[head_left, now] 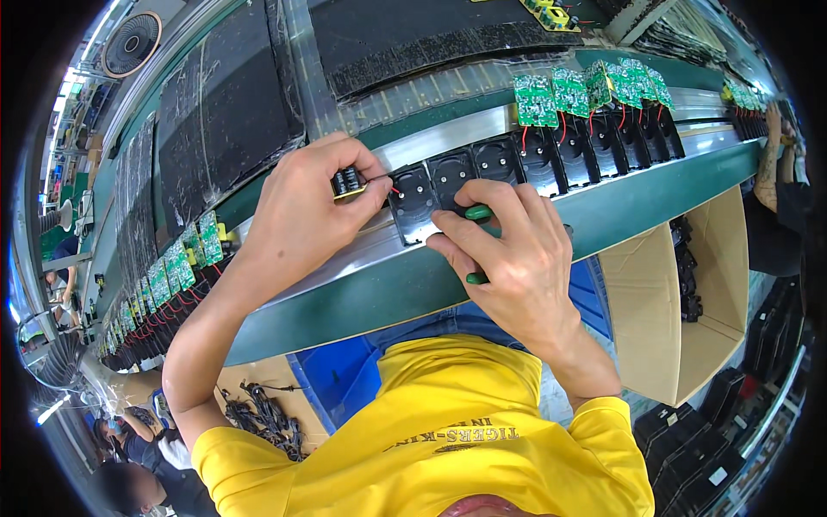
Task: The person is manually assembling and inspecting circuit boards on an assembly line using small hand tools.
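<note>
My left hand pinches a small circuit board with black cylindrical parts, above the left end of a row of black plastic housings. A short red wire shows beside my fingertips, over the nearest housing. My right hand is closed around a hand tool with green grips, probably pliers or cutters; its jaws are hidden. The fingertips of that hand are at the front edge of the housings. Farther right in the row, green circuit boards stand behind the housings, joined to them by red wires.
The housings sit along a metal rail on the green bench. More wired boards line the left side. Black mats cover the far part. An open cardboard box stands at right, near another person's arm.
</note>
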Demonstrator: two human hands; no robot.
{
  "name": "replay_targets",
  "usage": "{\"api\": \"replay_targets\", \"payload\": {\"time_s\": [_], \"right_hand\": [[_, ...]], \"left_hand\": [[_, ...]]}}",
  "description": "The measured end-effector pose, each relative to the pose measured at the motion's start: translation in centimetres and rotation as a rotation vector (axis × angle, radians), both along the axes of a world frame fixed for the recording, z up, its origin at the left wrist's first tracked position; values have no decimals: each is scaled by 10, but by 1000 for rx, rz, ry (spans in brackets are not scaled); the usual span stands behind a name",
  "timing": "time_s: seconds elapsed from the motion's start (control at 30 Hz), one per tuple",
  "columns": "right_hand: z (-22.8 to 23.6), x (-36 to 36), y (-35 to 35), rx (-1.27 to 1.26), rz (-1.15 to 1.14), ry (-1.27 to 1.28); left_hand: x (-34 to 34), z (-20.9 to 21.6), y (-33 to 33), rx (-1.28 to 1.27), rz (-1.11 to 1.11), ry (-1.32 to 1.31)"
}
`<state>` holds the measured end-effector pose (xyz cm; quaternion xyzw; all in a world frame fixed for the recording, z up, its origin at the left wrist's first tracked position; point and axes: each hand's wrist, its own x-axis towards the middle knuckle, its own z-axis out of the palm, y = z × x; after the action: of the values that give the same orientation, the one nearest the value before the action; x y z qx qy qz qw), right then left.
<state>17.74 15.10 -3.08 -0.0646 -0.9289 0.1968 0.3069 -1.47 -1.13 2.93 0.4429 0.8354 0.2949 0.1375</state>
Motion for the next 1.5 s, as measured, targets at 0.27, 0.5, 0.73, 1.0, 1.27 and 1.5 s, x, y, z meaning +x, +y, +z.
{"api": "replay_targets", "payload": {"time_s": [0.27, 0.5, 0.73, 1.0, 1.27, 1.5], "right_hand": [[2, 0, 0, -17, 1, -16], [1, 0, 1, -14, 2, -17], [4, 1, 1, -15, -7, -40], [3, 0, 1, -22, -2, -40], [3, 0, 1, -29, -3, -36], [6, 1, 2, -29, 11, -43]], "left_hand": [[-1, -3, -1, -35, -5, 13], [1, -1, -2, -21, -9, 20], [2, 3, -2, -18, -3, 37], [1, -1, -4, -16, -14, 40], [3, 1, 0, -39, -20, 109], [5, 1, 2, -33, -48, 77]]}}
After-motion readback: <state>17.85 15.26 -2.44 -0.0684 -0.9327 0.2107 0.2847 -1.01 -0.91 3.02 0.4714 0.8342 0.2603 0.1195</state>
